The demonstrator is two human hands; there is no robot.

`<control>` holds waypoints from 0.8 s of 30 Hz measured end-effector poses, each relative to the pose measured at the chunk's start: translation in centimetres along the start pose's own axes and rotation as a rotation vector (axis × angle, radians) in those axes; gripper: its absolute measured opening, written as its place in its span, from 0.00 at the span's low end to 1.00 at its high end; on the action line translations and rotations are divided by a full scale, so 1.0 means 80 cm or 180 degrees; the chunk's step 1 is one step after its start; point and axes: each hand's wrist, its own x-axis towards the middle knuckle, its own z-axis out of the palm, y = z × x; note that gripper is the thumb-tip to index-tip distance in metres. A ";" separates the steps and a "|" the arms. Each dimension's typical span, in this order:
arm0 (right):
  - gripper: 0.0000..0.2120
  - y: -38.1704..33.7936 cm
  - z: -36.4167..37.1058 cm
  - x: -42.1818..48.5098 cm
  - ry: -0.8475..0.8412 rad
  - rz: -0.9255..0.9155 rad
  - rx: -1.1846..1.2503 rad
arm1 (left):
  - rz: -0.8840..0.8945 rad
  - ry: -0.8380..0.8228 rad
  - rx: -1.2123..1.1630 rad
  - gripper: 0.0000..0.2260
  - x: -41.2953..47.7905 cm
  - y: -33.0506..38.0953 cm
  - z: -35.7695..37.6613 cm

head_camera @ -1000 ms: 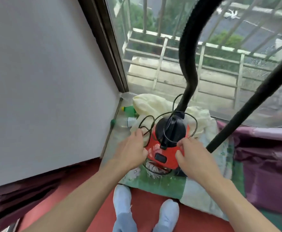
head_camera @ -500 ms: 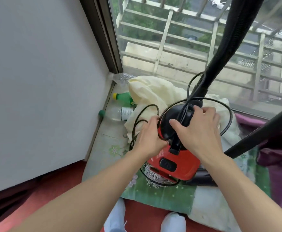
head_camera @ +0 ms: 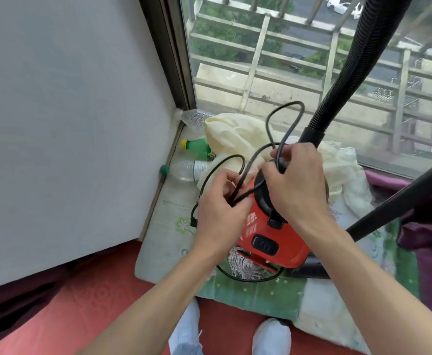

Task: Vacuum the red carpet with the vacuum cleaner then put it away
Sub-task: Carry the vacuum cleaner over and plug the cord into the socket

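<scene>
Cord (head_camera: 267, 124) loops span both hands: left hand (head_camera: 220, 216) pinches two strands, right hand (head_camera: 297, 185) grips a loop just above the red vacuum cleaner (head_camera: 286, 239). Wall (head_camera: 68, 111) stands close left of the left hand; red carpet (head_camera: 94, 303) lies beneath the forearms.

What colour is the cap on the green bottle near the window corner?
Yellow cap on the green bottle; head view.

left grip (head_camera: 220, 219): pinches cord (head_camera: 231, 156) | right grip (head_camera: 297, 185): pinches cord | forearms (head_camera: 158, 298): reaching forward
</scene>
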 end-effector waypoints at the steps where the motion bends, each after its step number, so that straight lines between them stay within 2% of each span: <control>1: 0.04 -0.010 -0.002 -0.003 -0.0112 -0.0014 0.0180 | -0.0048 0.0092 -0.0183 0.08 -0.003 0.004 -0.010; 4: 0.06 -0.029 0.001 -0.012 -0.0389 0.0155 0.0776 | -0.0222 0.0327 -0.0725 0.07 -0.013 0.016 -0.039; 7: 0.15 -0.033 0.016 -0.025 -0.0736 0.0569 0.1571 | -0.0626 0.0578 -0.1611 0.06 -0.016 0.024 -0.065; 9: 0.18 -0.026 0.027 -0.035 -0.0961 0.0682 0.1541 | -0.0888 0.0684 -0.2250 0.10 -0.013 0.028 -0.083; 11: 0.21 -0.015 0.045 -0.046 -0.1277 0.0695 0.1146 | -0.1098 0.0747 -0.2765 0.13 -0.009 0.029 -0.099; 13: 0.24 -0.009 0.066 -0.058 -0.1656 0.0644 0.0850 | -0.1268 0.0735 -0.3134 0.13 -0.010 0.031 -0.110; 16: 0.25 -0.011 0.103 -0.076 -0.2062 0.0638 0.0880 | -0.1440 0.0655 -0.3517 0.14 -0.014 0.031 -0.120; 20: 0.40 -0.005 0.162 -0.098 -0.2590 0.1610 0.1406 | -0.1442 0.0437 -0.3920 0.09 -0.017 0.028 -0.130; 22: 0.32 0.008 0.191 -0.105 -0.2637 0.1846 0.1769 | -0.1380 0.0339 -0.4116 0.04 -0.016 0.027 -0.134; 24: 0.31 0.008 0.199 -0.111 -0.2976 0.2313 0.2272 | -0.1356 0.0199 -0.4282 0.03 -0.012 0.024 -0.135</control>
